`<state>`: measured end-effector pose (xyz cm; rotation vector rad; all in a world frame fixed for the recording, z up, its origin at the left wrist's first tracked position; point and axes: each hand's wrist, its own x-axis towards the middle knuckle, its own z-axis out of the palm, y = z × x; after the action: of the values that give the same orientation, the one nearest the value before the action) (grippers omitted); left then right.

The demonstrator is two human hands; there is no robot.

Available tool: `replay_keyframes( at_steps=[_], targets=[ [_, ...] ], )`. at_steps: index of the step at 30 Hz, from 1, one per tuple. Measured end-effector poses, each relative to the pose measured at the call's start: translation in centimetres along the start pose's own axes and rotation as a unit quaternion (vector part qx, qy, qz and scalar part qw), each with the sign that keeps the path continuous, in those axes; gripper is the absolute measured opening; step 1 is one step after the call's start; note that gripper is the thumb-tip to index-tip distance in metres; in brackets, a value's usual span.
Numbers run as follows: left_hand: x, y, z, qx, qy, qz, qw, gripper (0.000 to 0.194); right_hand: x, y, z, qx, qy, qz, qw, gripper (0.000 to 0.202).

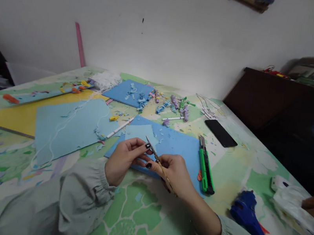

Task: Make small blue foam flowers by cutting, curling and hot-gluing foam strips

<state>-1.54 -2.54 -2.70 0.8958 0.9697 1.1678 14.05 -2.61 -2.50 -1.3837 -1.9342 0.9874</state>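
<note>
My right hand (176, 172) is closed around slim gold-coloured scissors (163, 171), seen nearly edge-on, their pointed metal tip slanting up and to the left. Just left of them, my left hand (128, 156) has thumb and fingers pinched together beside the blade. Whatever it pinches is too small or too hidden to name. Both hands hover over the near edge of a blue foam sheet (182, 143). On that sheet lies a smaller pale blue piece (139, 131), with small cut scraps near it.
A green utility knife (206, 167) lies right of my hands, with a black phone (220, 133) behind it. A blue tool (258, 233) rests nearer. Light blue (68, 127) and yellow sheets (10, 118) spread leftward. Several decorated small rolls (163, 106) lie at the back.
</note>
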Motion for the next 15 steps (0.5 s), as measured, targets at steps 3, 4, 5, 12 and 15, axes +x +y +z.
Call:
replay_keyframes(
  at_steps=[3,4,5,12,15],
  targets=[
    [0.03,0.07,0.02,0.002,0.011,-0.004,1.000,0.022,0.16,0.19,0.08,-0.004,0.017,0.006,1.000,0.048],
    [0.03,0.11,0.05,0.003,0.017,-0.007,1.000,0.022,0.20,0.21,0.06,0.001,0.028,0.011,1.000,0.048],
    [0.03,0.15,0.10,0.003,0.023,-0.007,1.000,0.021,0.24,0.19,0.03,0.010,0.041,0.018,0.999,0.048],
    [-0.19,0.30,0.29,-0.011,-0.001,-0.005,1.000,0.024,0.19,-0.25,-0.29,0.088,0.086,0.045,0.991,0.047],
    [-0.10,0.26,0.21,0.001,-0.026,0.009,1.000,0.021,0.20,-0.18,-0.26,0.084,0.092,0.039,0.991,0.045]
  ],
)
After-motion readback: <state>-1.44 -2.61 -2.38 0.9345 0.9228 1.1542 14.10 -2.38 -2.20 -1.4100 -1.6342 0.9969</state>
